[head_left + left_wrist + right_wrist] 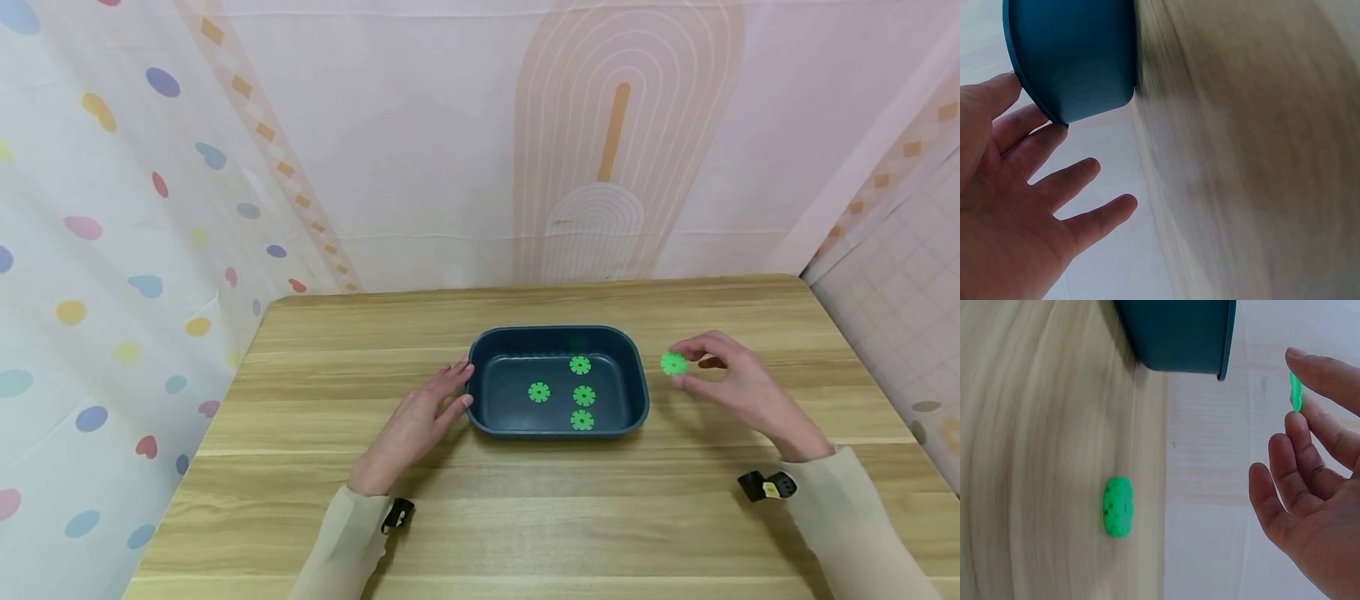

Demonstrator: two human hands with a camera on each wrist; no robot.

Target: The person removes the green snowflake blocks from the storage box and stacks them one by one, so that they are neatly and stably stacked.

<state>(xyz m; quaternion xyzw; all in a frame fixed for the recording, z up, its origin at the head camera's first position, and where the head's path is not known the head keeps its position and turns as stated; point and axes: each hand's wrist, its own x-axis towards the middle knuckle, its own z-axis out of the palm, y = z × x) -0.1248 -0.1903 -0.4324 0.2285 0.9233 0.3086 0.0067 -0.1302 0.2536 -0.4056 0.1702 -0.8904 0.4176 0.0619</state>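
Note:
A dark blue rectangular tub (558, 433) holds several green notched plastic discs (538, 392) lying flat on its bottom. My left hand (416, 423) touches the tub's left end. In the left wrist view, its thumb and some fingertips (1054, 134) meet the rim, while the other fingers stretch out apart. To the right of the tub, my right hand (738, 379) pinches one more green disc (673, 363) above the table. The right wrist view shows that disc (1295, 392) edge-on between thumb and fingers.
In the right wrist view, a green notched piece (1119, 507) lies on the wooden table (525, 533) beside the tub; the right hand hides it in the head view. Patterned curtains (420, 150) hang behind the table and along both sides.

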